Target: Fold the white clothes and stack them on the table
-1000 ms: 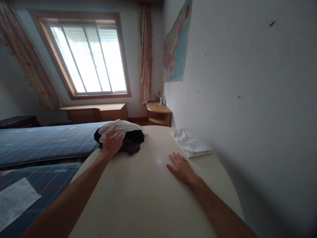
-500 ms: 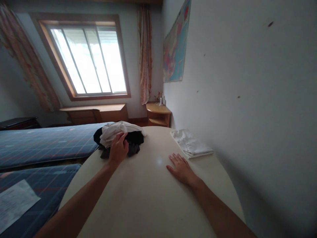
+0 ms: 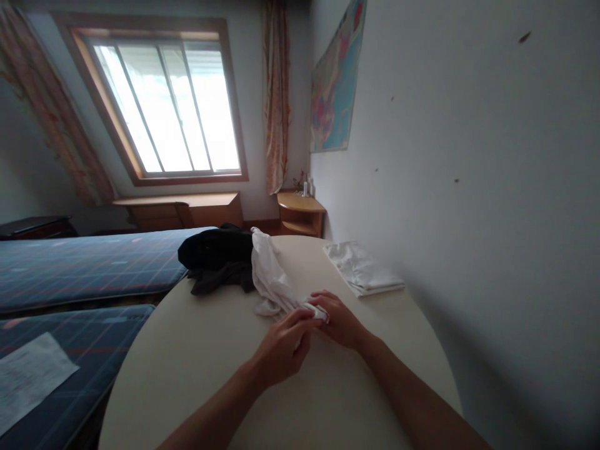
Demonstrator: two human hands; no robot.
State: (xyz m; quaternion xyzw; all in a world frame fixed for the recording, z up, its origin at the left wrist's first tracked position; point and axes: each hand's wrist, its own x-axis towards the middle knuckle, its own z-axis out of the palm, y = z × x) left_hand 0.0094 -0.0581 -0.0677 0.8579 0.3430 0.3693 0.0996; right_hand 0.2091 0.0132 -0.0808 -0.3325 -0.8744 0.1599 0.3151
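White cloth (image 3: 270,272), lying ahead of left hand (image 3: 284,347) — end pinched there, right hand (image 3: 340,322) against it (grip unclear)

Bright window (image 3: 166,112) between patterned curtains (image 3: 276,106), wall map (image 3: 336,94), wooden desk (image 3: 215,212), corner shelf (image 3: 300,202), paper (image 3: 32,381) on plaid mattress (image 3: 105,340)

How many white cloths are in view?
2: a loose cloth in the left hand and right hand; a folded cloth by the wall. The dark pile may hide more.
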